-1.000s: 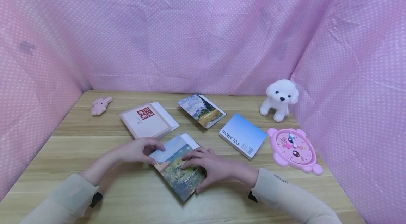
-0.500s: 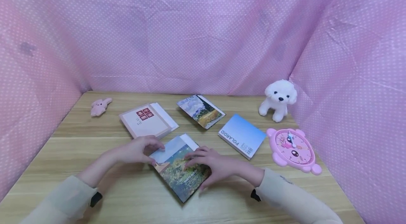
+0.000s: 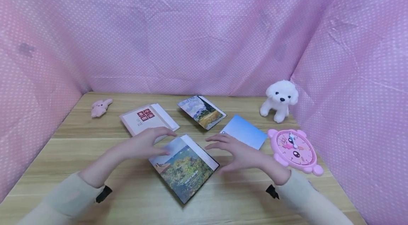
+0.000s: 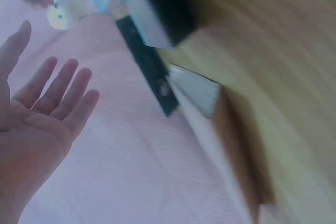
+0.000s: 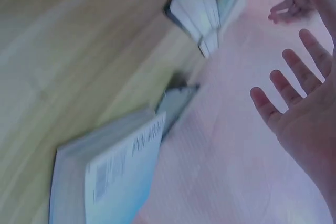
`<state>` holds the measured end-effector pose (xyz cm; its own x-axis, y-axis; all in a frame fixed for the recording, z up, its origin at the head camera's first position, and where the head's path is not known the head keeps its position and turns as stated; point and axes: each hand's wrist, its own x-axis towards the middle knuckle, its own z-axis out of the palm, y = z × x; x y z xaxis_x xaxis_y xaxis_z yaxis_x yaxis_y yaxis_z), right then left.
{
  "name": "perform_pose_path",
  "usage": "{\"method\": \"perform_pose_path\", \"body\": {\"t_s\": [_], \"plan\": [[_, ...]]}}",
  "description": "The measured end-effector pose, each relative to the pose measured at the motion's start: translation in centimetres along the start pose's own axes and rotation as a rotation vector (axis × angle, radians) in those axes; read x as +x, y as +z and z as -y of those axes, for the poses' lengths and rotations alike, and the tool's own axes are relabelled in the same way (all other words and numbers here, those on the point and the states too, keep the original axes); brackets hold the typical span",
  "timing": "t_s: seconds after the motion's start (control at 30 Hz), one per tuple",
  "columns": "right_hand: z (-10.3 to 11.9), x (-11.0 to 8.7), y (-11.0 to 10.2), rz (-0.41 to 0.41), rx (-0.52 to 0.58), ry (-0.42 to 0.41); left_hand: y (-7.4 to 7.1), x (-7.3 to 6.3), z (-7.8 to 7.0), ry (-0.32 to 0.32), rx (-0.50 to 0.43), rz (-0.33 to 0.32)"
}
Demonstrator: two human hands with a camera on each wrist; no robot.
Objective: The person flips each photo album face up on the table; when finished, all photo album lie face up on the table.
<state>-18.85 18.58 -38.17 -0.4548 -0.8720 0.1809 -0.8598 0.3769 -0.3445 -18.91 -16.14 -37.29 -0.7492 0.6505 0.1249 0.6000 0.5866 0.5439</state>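
A photo album with a garden painting on its cover lies flat at the front middle of the table. My left hand hovers over its upper left corner, fingers extended and holding nothing. To the album's right, my right hand is in the air with spread fingers, partly covering the blue POLAROID album. Both palms look bare in the wrist views. Behind the left hand lies a pale album with red characters, partly hidden by that hand. Another painted-cover album lies farther back.
A white plush dog sits at the back right. In front of it lies a pink toy clock at the table's right side. A small pink plush lies back left. Pink dotted cloth encloses the wooden table.
Both hands have come off the garden-painting album: the right moved right and up, uncovering its right edge, and the left lifted slightly. The album stays in about the same place.
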Motion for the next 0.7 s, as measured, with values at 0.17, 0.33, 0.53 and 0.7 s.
{"method": "perform_pose_path", "body": {"t_s": [0.17, 0.33, 0.53, 0.7], "plan": [[-0.3, -1.3, -1.9, -0.047, 0.047, 0.046, -0.2, 1.3, -1.8, 0.017, 0.023, -0.019], [-0.8, -2.6, -3.5, -0.091, 0.071, 0.089, 0.2, 3.0, -3.1, 0.023, 0.008, -0.048], [-2.0, -4.6, -5.0, -0.145, 0.085, 0.200, 1.4, 5.6, -4.1, 0.003, -0.008, -0.044], [-3.5, -6.2, -5.7, -0.184, 0.050, 0.246, 2.6, 7.8, -4.7, 0.004, -0.022, -0.001]]}}
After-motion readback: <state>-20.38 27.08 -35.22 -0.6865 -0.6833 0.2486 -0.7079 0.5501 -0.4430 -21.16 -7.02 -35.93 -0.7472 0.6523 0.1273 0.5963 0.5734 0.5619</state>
